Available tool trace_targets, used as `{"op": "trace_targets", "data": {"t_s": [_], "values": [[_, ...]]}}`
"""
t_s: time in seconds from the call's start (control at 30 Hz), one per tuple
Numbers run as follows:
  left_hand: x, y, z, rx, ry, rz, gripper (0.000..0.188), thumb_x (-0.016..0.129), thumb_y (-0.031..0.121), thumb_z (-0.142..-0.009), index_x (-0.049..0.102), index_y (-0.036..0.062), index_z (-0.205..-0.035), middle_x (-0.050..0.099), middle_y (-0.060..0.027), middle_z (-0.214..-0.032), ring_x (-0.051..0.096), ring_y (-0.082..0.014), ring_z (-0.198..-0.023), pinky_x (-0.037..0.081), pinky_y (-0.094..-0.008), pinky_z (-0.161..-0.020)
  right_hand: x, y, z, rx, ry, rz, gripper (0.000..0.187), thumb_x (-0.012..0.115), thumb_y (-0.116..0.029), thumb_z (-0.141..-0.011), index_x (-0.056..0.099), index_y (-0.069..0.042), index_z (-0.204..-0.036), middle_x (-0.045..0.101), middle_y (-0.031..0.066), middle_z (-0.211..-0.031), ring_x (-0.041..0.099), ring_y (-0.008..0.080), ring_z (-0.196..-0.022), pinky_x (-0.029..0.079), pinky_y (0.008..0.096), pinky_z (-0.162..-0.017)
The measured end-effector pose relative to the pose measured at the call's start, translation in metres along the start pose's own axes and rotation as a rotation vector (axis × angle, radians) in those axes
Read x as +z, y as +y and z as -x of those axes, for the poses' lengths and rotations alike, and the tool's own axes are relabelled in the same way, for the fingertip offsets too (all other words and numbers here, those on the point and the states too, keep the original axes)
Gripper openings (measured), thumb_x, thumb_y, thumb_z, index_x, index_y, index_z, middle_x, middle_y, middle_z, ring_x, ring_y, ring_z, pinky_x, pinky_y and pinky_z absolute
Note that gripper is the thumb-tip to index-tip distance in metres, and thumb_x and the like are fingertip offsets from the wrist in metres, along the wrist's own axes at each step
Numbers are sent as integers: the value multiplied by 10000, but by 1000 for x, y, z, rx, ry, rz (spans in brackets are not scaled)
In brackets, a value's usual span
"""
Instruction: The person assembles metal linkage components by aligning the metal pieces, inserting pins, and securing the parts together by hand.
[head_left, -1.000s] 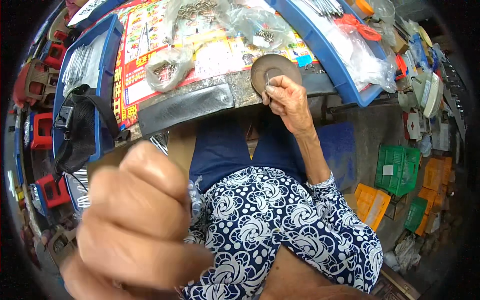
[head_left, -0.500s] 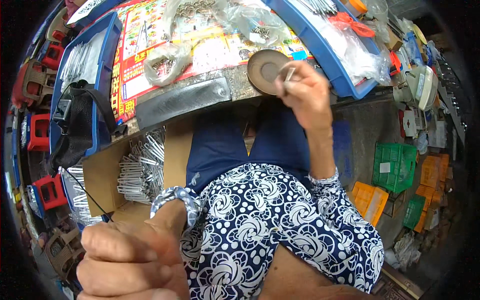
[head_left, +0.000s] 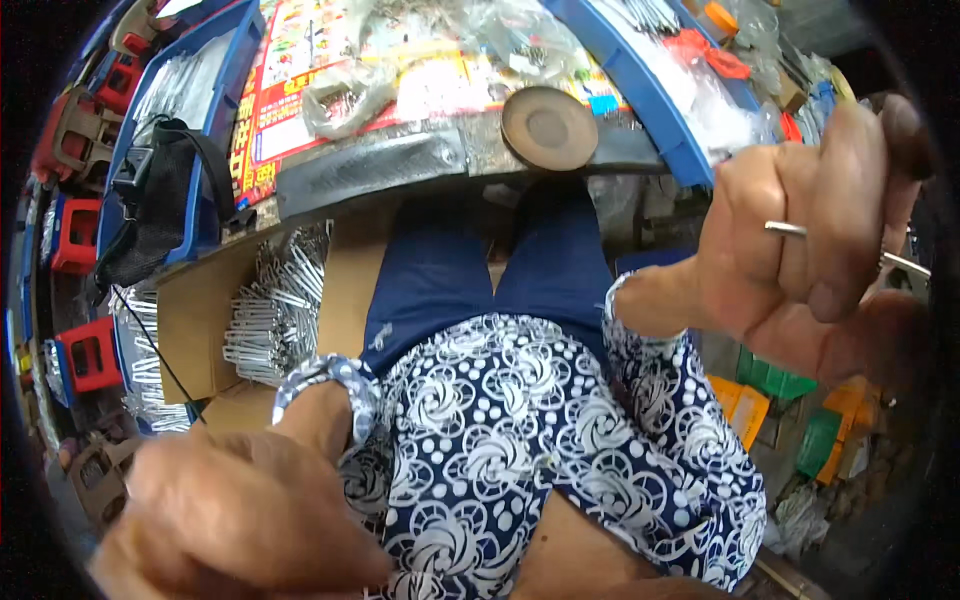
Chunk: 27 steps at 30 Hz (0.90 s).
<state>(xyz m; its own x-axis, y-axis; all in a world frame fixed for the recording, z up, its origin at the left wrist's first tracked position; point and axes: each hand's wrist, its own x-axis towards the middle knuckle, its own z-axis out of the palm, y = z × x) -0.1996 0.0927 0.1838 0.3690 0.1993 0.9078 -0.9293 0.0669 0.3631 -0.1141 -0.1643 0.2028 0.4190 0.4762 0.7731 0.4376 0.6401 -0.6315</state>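
Note:
My right hand [head_left: 800, 235] is raised at the right, close to the camera, its fingers closed around a thin metal rod [head_left: 784, 229]. One bright end of the rod pokes out between the fingers; a similar metal length shows at the hand's far side, and I cannot tell if it is the same piece. At the lower left my left hand [head_left: 235, 515] is closed in a fist and smeared by motion. Anything inside it is hidden. A round brown dish [head_left: 530, 150] lies at the table's near edge, apart from both hands.
A dark metal strip [head_left: 375, 172] runs along the table's front edge. Plastic bags with small metal parts [head_left: 345, 98] sit on a red printed sheet [head_left: 275, 105]. Blue trays [head_left: 205, 225] flank it. Below left stands a carton [head_left: 195, 345] of metal pieces. Green and orange crates [head_left: 740, 405] are right.
My right hand has come up from beside the brown dish toward the camera and to the right. My left hand has shifted slightly down and left, still closed.

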Motion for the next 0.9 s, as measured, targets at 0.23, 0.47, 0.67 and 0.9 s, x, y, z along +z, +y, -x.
{"op": "trace_targets", "data": {"t_s": [0.23,0.47,0.67,0.9], "values": [[-18,7,-8,20,-17,-43,217,541,188,-724,422,7,-717,347,-38,-683,315,-126,-567,274,-292,-637,13,4,-4,-54,63,-15,620,568,-132,-760,238,52,-1252,409,17,-701,229,5,-375,216,161,-367],[-26,30,-9,23,-53,-71,209,546,180,-713,425,9,-717,349,-40,-687,318,-132,-576,276,-295,-642,24,-2,-7,-57,90,26,639,573,-142,-757,234,54,-1263,398,12,-695,209,6,-370,213,169,-367],[-15,31,-6,11,-97,-32,204,550,173,-704,427,11,-718,350,-42,-690,321,-137,-584,277,-298,-647,21,-19,-2,-1,120,159,642,580,-150,-755,240,50,-1262,398,11,-677,219,14,-372,214,176,-364],[-18,53,-9,74,-140,-78,198,555,164,-693,430,13,-719,352,-44,-693,324,-144,-593,278,-301,-652,24,-43,3,8,79,252,646,589,-160,-752,248,46,-1261,398,10,-657,231,23,-374,215,183,-360]]}}
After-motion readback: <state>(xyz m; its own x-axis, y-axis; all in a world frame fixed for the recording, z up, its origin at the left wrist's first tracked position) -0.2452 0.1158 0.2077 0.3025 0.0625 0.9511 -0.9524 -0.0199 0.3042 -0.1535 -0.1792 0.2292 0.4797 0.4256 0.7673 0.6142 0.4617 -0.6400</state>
